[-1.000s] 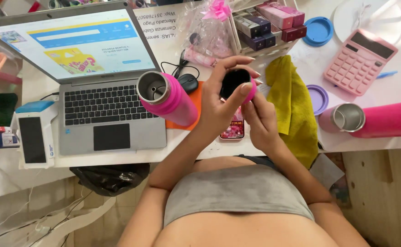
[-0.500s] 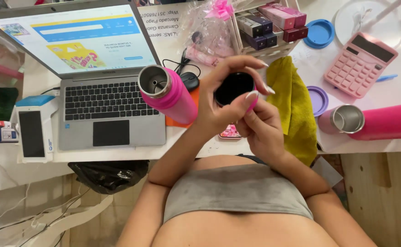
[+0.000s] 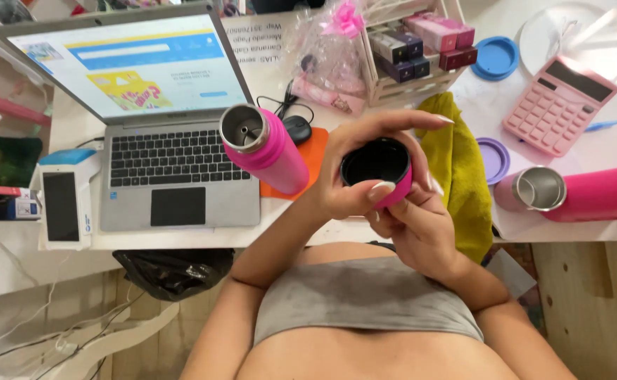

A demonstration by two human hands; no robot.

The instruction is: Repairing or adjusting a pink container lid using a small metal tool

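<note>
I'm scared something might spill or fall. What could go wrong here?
The pink bottle stands open right beside the laptop; a bump from an elbow might tip it onto the keys. The pink cap is held above the table edge by the left hand and right hand; if the fingers slip, it may drop to the floor. Another pink bottle lies on its side and could roll.

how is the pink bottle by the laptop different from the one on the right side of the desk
The pink bottle by the laptop stands upright on the orange mat; the pink bottle on the right lies on its side. The standing one sits beside the keyboard, the lying one below the pink calculator. Both are pink with bare metal mouths and no cap.
</note>
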